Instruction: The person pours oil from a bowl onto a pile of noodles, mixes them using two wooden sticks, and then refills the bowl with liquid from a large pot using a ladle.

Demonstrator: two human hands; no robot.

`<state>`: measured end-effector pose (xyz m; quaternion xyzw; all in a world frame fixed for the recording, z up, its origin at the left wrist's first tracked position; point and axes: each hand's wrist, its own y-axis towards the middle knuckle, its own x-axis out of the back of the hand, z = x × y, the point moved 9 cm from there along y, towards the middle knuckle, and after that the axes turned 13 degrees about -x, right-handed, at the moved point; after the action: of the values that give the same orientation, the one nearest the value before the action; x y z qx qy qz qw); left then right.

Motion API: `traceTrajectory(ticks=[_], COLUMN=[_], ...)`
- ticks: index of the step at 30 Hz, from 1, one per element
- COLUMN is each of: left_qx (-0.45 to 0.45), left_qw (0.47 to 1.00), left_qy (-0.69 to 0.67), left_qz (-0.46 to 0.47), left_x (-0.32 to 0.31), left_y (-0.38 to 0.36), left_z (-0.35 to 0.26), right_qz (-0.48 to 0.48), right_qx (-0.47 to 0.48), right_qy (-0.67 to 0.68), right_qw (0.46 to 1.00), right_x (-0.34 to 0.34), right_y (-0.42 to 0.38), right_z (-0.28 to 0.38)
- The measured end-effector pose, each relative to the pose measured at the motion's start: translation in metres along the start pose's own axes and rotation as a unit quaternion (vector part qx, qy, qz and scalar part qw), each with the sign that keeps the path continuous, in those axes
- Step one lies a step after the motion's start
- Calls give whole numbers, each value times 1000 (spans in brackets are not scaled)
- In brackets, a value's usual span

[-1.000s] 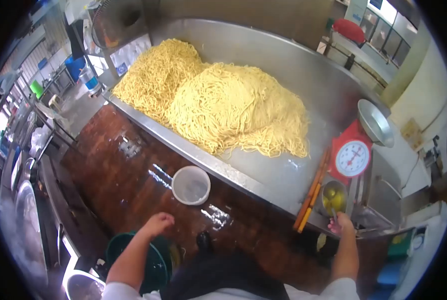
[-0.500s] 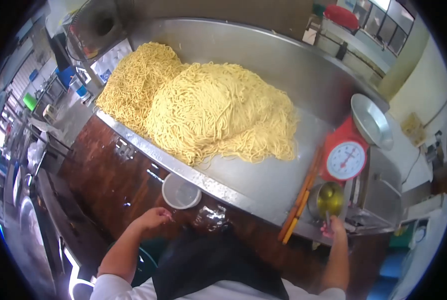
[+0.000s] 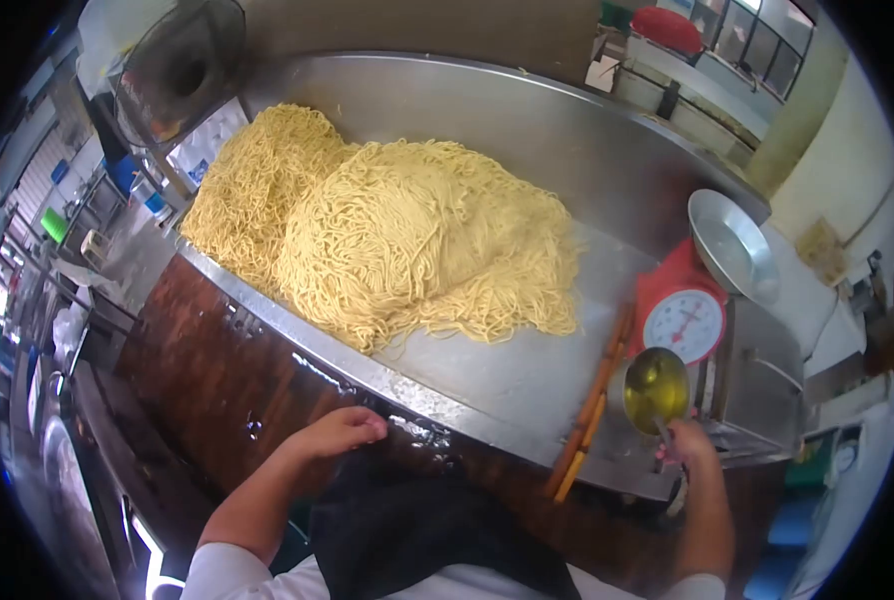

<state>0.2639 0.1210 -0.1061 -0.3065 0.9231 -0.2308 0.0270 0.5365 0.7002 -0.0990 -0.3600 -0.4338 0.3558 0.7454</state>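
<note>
My right hand [image 3: 685, 444] is wrapped round the handle of a metal ladle [image 3: 657, 388] holding yellow liquid, in front of the red scale [image 3: 683, 318]. Two wooden sticks [image 3: 595, 405] lie just left of the ladle. My left hand [image 3: 355, 430] hovers over the wet floor by the front rim of the metal tray [image 3: 467, 360], its fingers curled together; whether it holds something is hidden. A big mound of yellow noodles [image 3: 417, 230] lies in the tray, beside a darker heap of noodles [image 3: 262, 185] at its left end.
A metal pan [image 3: 735, 247] sits on the scale. The tray's tall back wall [image 3: 487, 100] runs behind the noodles. A fan [image 3: 182, 75] stands at the upper left. Beyond the far wall is a red object [image 3: 666, 30]. Brown wet floor [image 3: 197, 350] shows in front.
The ladle has risen slightly in my right hand. My left hand has moved right and a little up. The white bucket below the tray's rim is no longer visible. The view has shifted.
</note>
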Motion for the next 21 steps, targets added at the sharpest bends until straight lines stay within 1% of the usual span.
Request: traceTrajectory(ticks=[1, 3, 4, 6, 7, 9, 10, 12, 13, 15, 16, 17, 18, 19, 20, 21], left_qx=[10, 10, -2, -22, -29, -55, -59, -72, -76, -103, -90, -92, -96, -99, -114, -114], left_qw=[1000, 998, 996, 989, 984, 979, 978, 975, 975, 966, 966, 965, 962, 957, 944, 943], left_qy=[-5, -39, -74, -136, -164, -186, -189, -207, -209, -238, -240, -241, -247, -254, -282, -286], left_qz=[25, 39, 42, 57, 69, 64, 64, -24, -23, -22, -37, -35, -66, -97, -129, -129], left_x=[-12, -36, -49, -75, -87, -99, -103, -87, -78, -57, -40, -26, -5, 17, 37, 56], left_y=[8, 27, 38, 62, 74, 93, 98, 106, 107, 112, 111, 108, 102, 96, 89, 85], left_z=[-9, -25, -36, -60, -73, -104, -117, -133, -132, -131, -123, -115, -109, -103, -99, -95], right_qz=[0, 23, 21, 57, 54, 82, 79, 109, 105, 131, 128, 132, 136, 134, 86, 37], right_qx=[1, 23, 27, 40, 43, 68, 71, 75, 77, 74, 74, 100, 125, 125, 182, 237], right_qy=[-5, -35, -38, -81, -84, -106, -109, -162, -162, -235, -235, -275, -315, -316, -368, -417], right_qw=[1000, 999, 999, 994, 994, 989, 988, 978, 978, 960, 961, 947, 931, 931, 908, 877], right_x=[-3, -26, -35, -61, -73, -111, -126, -168, -184, -225, -240, -260, -281, -298, -312, -328], right_y=[-12, -42, -49, -63, -72, -96, -104, -117, -120, -125, -126, -129, -135, -145, -165, -188], right_z=[12, 43, 55, 78, 91, 121, 133, 154, 164, 179, 189, 201, 214, 227, 249, 269])
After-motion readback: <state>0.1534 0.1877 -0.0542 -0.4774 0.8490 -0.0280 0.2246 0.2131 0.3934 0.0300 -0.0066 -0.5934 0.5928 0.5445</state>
